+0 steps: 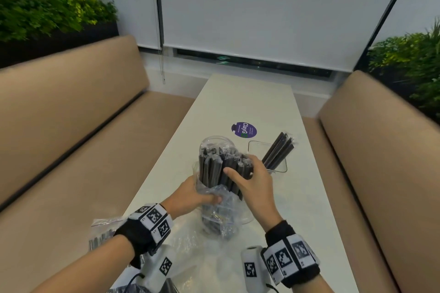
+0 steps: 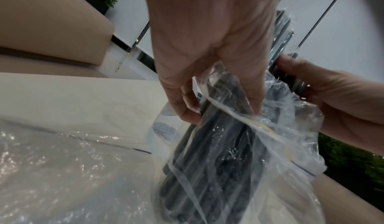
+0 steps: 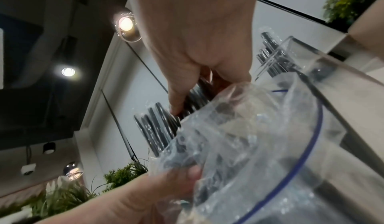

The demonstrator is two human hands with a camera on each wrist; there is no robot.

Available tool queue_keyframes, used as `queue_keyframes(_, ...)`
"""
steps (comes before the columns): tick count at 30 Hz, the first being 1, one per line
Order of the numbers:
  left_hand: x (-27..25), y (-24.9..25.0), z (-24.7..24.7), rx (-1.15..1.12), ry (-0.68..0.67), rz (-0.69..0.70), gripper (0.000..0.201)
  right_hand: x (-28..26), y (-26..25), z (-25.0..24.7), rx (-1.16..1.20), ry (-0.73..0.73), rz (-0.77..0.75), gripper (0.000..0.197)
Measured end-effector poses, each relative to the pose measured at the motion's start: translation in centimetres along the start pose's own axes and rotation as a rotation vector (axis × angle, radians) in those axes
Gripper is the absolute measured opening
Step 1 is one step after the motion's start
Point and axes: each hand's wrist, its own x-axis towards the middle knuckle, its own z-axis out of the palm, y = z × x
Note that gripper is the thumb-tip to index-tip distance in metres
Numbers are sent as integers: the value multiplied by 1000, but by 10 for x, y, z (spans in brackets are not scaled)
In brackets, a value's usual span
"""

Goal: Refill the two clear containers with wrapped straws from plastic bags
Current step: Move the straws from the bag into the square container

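A clear zip bag point(image 1: 221, 204) with a bundle of black wrapped straws point(image 1: 214, 169) is held upright over the white table point(image 1: 250, 97). My left hand point(image 1: 197, 195) grips the bag's crumpled plastic at its lower part; in the left wrist view its thumb and fingers point(image 2: 223, 115) pinch the bag point(image 2: 270, 137). My right hand point(image 1: 250, 178) is curled round the straw tops that stick out of the bag point(image 3: 207, 94). A round clear container point(image 1: 214, 140) shows just behind the bundle. A square clear container point(image 1: 281, 169) to the right holds several straws point(image 1: 278, 150).
Another zip bag of straws point(image 1: 102, 233) lies at the table's near left edge. Loose clear plastic point(image 1: 190, 245) lies below my hands. A purple sticker point(image 1: 244, 129) sits mid-table. Tan benches point(image 1: 71, 126) point(image 1: 381, 150) flank the table.
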Motion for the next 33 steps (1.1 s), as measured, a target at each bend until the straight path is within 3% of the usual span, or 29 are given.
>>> queue_keyframes(11,-2,2,4,27,-3,9,62,35,-16,-42,306,137,21,6)
queue_keyframes(16,-1,3,6,21,1,-9,64,59,-52,-72,389,146,-38,19)
queue_keyframes(21,1,-6,0,12,43,-73,87,86,-107,-135,550,314,-173,4)
queue_keyframes(24,1,-7,0,15,52,-71,81,101,-111,-149,520,466,-300,10)
queue_keyframes(26,0,-5,1,9,43,-62,73,107,-96,-135,410,492,-314,16)
queue_keyframes(30,-4,0,3,-18,42,-55,63,108,-48,-83,192,383,-229,37)
queue_keyframes(33,-6,2,3,-30,51,-55,56,109,-25,-61,6,217,-172,47)
